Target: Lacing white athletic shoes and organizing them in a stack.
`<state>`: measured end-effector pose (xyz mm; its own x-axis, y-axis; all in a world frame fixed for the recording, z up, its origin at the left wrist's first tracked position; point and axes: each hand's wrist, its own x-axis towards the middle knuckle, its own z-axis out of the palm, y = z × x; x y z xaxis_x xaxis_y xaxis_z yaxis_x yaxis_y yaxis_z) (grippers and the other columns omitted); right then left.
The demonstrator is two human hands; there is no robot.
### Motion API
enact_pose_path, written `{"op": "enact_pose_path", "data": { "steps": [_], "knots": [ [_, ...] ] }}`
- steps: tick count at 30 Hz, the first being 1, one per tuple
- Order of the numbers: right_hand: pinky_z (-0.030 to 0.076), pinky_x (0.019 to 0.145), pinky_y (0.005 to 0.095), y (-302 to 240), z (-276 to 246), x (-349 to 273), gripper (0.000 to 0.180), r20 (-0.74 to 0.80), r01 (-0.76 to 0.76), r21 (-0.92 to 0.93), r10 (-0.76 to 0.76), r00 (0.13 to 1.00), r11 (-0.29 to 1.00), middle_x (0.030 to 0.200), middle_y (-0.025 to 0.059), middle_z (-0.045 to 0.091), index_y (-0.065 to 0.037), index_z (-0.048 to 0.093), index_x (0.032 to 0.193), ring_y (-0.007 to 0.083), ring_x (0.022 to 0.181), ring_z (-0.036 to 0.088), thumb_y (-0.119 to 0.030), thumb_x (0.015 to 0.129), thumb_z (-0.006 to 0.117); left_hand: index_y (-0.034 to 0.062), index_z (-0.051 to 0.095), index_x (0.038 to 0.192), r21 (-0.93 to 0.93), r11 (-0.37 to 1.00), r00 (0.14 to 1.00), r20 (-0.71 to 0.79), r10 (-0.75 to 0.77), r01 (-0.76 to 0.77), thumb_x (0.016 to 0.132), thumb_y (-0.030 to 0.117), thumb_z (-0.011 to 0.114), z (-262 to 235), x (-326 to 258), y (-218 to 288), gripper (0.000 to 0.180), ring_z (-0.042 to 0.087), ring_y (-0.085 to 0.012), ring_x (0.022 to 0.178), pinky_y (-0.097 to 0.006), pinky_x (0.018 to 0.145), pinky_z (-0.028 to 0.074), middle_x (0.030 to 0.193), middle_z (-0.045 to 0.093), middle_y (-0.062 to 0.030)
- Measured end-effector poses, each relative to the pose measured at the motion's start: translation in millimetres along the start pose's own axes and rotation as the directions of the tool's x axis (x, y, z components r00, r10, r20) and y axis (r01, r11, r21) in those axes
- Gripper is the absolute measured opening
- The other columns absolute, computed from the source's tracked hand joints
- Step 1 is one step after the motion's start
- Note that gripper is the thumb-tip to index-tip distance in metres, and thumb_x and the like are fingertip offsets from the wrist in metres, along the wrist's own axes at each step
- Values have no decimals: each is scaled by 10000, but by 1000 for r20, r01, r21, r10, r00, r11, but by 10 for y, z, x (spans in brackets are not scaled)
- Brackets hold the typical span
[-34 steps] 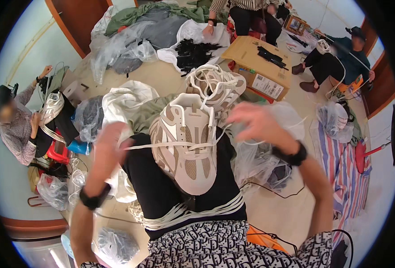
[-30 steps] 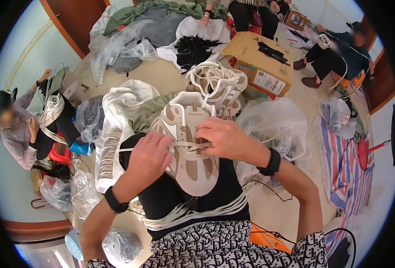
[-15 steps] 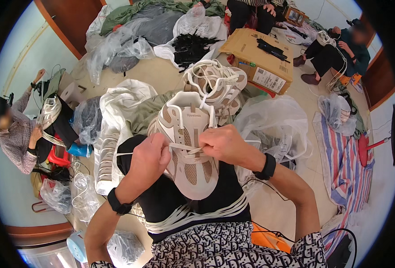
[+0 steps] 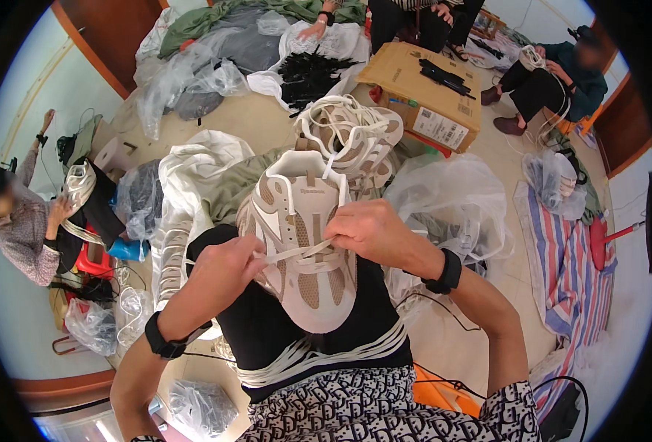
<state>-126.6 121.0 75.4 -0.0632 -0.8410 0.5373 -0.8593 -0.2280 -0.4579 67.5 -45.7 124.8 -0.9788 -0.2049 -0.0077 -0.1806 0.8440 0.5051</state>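
While the beige sneaker (image 4: 305, 243) rests on the lap, the left hand (image 4: 219, 271) and right hand (image 4: 368, 230) each pinch the white lace (image 4: 296, 253) across it.

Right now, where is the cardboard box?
In the head view the cardboard box sits on the floor at upper right of centre, beyond the beige sneaker in the person's lap, just behind a heap of white shoes.

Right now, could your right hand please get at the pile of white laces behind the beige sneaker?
Probably yes: the right hand sits on the beige sneaker, and nothing blocks the pile of white laces beyond.
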Motion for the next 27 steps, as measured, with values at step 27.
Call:
{"op": "enact_pose_path", "data": {
  "steps": [27],
  "knots": [
    [413,539,304,62,-70,-649,81,-283,-189,-533,37,958,824,658,32,446,-88,506,563,191,701,487,-133,606,557,39,609,927,194,965,884,-462,-68,176,834,60,545,-27,-190,-422,115,451,-152,387,-308,386,356,562,525,-52]
  ]
}}
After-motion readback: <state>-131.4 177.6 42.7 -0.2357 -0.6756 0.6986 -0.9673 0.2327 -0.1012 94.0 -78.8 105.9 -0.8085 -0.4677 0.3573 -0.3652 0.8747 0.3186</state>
